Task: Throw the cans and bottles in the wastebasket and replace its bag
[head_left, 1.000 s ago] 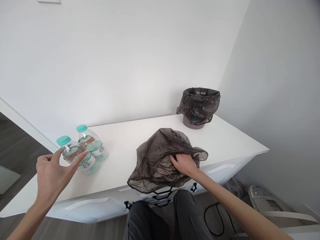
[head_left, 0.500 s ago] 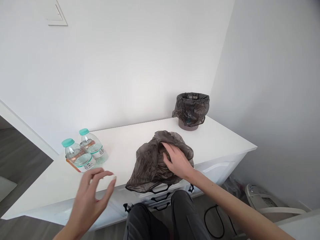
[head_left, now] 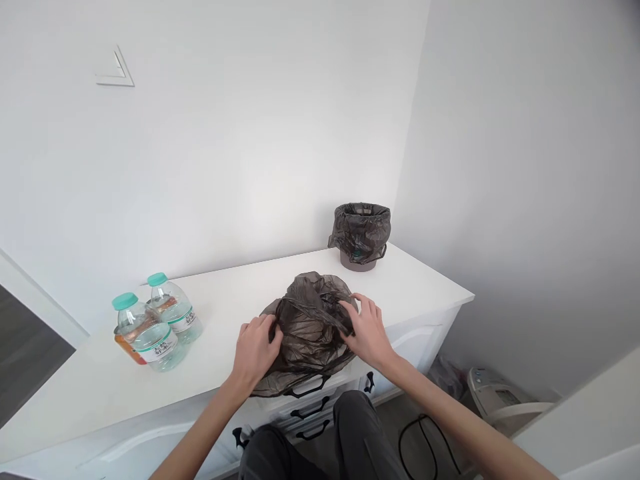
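Observation:
A crumpled, see-through black plastic bag [head_left: 310, 327] lies at the front of the white cabinet top, part of it hanging over the edge. On its left side my left hand [head_left: 256, 350] grips the film between thumb and fingers. My right hand [head_left: 367, 330] pinches the bag at its right side, thumb and fingertips on the folds. Between the hands the bag is loose and wrinkled.
Two clear bottles with teal caps [head_left: 155, 333] stand at the left, an orange item [head_left: 131, 350] behind them. A small bin lined with a black bag [head_left: 361, 233] stands at the back right. Black drawer handles [head_left: 310, 408] are below the front edge.
My left hand has moved right from the open air near the bottles and taken hold of the bag. My right hand has come out from the bag's folds to its right side.

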`<state>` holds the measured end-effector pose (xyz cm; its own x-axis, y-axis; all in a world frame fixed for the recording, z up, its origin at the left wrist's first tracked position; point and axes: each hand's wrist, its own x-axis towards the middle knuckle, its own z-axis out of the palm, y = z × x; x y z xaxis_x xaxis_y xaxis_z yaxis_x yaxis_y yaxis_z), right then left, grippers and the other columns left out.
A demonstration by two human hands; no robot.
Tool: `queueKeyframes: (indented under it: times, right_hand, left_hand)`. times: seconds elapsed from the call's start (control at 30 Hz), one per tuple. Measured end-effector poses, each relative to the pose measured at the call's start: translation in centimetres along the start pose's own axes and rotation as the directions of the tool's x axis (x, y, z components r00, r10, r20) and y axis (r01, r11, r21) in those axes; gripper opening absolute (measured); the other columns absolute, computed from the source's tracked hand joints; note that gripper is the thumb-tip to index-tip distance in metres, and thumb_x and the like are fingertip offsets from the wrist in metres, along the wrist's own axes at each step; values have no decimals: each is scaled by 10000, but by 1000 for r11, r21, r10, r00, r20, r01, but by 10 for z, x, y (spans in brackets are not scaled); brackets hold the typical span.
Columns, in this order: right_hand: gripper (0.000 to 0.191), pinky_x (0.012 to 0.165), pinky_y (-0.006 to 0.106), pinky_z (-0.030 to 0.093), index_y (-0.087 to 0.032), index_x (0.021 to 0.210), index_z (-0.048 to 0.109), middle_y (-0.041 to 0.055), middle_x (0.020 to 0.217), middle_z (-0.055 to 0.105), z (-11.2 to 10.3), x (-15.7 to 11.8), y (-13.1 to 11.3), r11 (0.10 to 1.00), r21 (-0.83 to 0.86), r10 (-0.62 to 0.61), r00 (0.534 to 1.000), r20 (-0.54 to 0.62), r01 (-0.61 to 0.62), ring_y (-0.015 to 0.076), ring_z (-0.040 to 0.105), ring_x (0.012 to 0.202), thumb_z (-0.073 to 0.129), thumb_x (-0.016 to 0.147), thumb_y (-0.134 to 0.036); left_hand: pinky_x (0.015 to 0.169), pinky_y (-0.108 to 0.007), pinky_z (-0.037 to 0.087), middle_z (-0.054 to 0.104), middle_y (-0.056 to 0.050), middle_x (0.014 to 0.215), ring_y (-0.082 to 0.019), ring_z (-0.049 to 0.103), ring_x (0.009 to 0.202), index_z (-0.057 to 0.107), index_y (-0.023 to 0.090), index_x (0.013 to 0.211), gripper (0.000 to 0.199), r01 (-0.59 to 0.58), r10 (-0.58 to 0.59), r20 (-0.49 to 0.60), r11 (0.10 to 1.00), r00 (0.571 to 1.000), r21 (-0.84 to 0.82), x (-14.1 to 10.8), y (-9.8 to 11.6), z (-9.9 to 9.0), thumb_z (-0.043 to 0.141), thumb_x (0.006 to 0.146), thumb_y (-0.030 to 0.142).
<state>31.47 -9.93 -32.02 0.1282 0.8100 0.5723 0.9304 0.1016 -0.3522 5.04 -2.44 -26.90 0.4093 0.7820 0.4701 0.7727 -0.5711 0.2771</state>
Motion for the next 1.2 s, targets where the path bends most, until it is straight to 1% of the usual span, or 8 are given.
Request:
queueKeyframes:
  times: [0.2,0.4,0.6,0.73,0.93,1.03,1.1,1.2]
  right_hand:
    - [459,1070,432,494,-224,1268,664,100,1316,674,-36,53,13,917,379,140,990,-24,-121,248,625,1225,435,889,-103]
    - [578,1232,477,344,-280,1471,513,42,1560,513,-116,56,-27,869,363,-244,929,-277,336,203,439,1467,320,964,-78]
    - [465,831,369,569,-215,1321,628,87,1039,783,-101,-8,-38,895,191,-445,822,355,402,255,738,985,388,948,-74]
    - [356,699,294,522,-245,1255,675,62,958,795,-86,-28,-52,909,215,-411,677,610,358,241,764,838,440,1002,-156]
    - [423,858,252,558,-307,1373,621,13,1213,769,-116,-9,-85,717,692,-617,541,571,86,197,743,1069,671,965,-408]
    - [351,1000,262,533,-326,1371,605,-21,1276,737,-112,11,-92,637,765,-597,686,415,92,151,703,1147,577,1021,-321]
    - [367,1090,346,496,-309,1382,583,15,1374,676,-91,23,-88,745,639,-482,817,318,191,187,633,1264,559,1017,-277]
    - [592,1143,502,442,-253,1482,470,131,1539,509,-43,35,-70,905,334,-356,900,252,264,303,475,1426,679,929,-273]
  left_hand:
    - [732,-385,528,742,-21,928,-241,680,830,700,274,1004,239,67,-103,-244,986,964,-151,29,3,-77,509,867,227]
    - [863,-379,509,662,-47,1089,-233,631,1045,637,256,879,156,-148,10,-592,972,806,-184,13,28,-148,501,866,179]
    - [752,-352,515,734,-34,1090,-230,669,966,549,259,788,208,-141,130,-73,974,989,-178,-14,-24,-140,376,861,170]
    - [906,-401,544,745,-64,1155,-261,673,1095,602,247,774,225,-168,166,164,986,972,-4,-5,-59,-116,402,875,237]
    - [1051,-434,537,694,-87,1328,-302,619,1287,693,262,1134,314,-287,273,312,958,910,-1,-4,-56,-103,638,833,336]
    - [1068,-392,539,554,-82,1527,-272,587,1348,545,303,1421,540,-268,294,325,956,899,-122,-8,-38,-95,649,908,437]
    - [1134,-415,492,522,-73,1562,-272,537,1404,483,310,1488,593,-259,290,330,956,898,-135,-7,-30,-81,627,941,490]
    - [1182,-447,442,486,-70,1595,-274,471,1462,402,301,1559,642,-239,264,339,964,903,-113,-3,-27,-55,559,983,536]
